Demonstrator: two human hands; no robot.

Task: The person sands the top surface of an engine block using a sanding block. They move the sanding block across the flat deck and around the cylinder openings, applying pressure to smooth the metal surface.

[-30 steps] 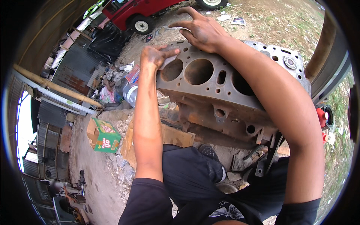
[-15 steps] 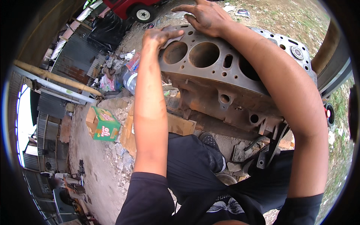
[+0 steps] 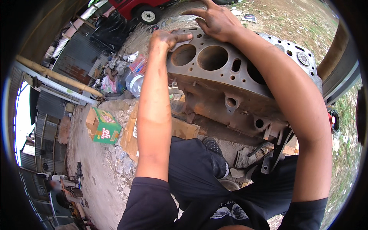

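A rusty engine block (image 3: 214, 79) lies in front of me with its flat, grey, machined face up. Round cylinder bores (image 3: 212, 58) and smaller holes open in that face. At the far left corner my left hand (image 3: 165, 39) is closed, its thumb stretched across the top. Part of a thin greyish piece seems to show beneath it, but I cannot make out what it is. My right hand (image 3: 219, 23) is over the far edge of the block with its fingers spread, holding nothing that shows. My right forearm covers part of the face and a bore.
A green carton (image 3: 103, 125) stands on the ground to the left, with cardboard (image 3: 186, 128) below the block. Plastic bottles (image 3: 134, 82) and litter lie beyond my left forearm. A red vehicle (image 3: 132, 7) is at the far side. My shoe (image 3: 215, 155) is beneath the block.
Both hands keep their places at the far edge, the left still closed and the right still spread. The view has shifted slightly, so the block appears a little further right and lower.
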